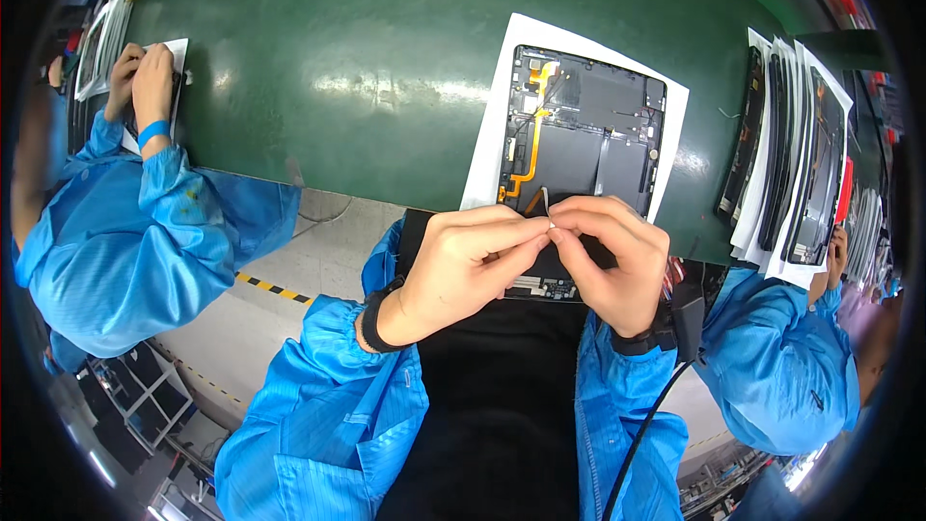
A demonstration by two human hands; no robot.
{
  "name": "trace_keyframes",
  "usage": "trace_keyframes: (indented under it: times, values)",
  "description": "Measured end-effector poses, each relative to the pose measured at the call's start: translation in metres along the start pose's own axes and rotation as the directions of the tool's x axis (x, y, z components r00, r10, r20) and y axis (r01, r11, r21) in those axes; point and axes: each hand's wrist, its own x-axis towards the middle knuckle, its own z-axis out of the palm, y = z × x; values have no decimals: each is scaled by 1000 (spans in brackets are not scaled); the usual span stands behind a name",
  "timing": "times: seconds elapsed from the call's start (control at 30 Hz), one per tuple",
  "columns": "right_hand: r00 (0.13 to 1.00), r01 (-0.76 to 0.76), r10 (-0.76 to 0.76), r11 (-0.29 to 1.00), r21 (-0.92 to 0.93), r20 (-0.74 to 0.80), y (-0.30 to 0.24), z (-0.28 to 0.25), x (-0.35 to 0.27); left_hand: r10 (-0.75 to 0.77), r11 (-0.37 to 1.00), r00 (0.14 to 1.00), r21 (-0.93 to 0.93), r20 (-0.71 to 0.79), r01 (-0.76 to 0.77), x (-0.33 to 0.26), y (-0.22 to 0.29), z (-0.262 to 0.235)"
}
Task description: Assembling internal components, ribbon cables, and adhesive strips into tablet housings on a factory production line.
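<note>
My left hand (468, 256) and my right hand (617, 260) meet fingertip to fingertip over the near part of an opened tablet housing (569, 169). Both are closed in a pinch on a thin pale strip (545, 197), whose end sticks up between the fingers. Whether it is tape or a cable is too small to tell. The dark housing lies on a white sheet (490, 156). An orange flex cable (535, 140) runs down its left side, and a small circuit board (552, 287) shows below my hands. My hands hide part of the housing.
Beneath the sheet is a green tabletop (318, 68). Stacked panels with white sheets (786, 154) stand at the right, beside a co-worker's blue sleeve (772, 357). At the left another co-worker's hands (145, 82) work over a panel. A black cable (648, 420) hangs by my right wrist.
</note>
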Motion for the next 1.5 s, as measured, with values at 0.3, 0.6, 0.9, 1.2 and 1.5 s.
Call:
trace_keyframes:
  times: [0.3, 0.6, 0.9, 1.2, 1.5]
  values:
    - [1000, 10, -10, 999, -40, 1, -4, 2, 9, 36, 998, 999, 46, 16, -37, 2, -2, -7]
    - [882, -161, 151, 987, 14, -446, 13, -23, 0, -129, 991, 985, -21, 116, 133, -1, 5, -18]
    - [759, -611, 386, 700, -369, -524, 4, -113, -124, -253, 954, 948, -111, 193, 277, 5, 15, -44]
    - [974, -127, 69, 955, -268, -215, -36, -40, -32, -284, 946, 914, -73, 289, 317, 27, 31, -41]
    - [997, 56, -61, 992, -109, -40, -3, -9, 27, 11, 979, 927, 187, 374, -87, 66, 46, -52]
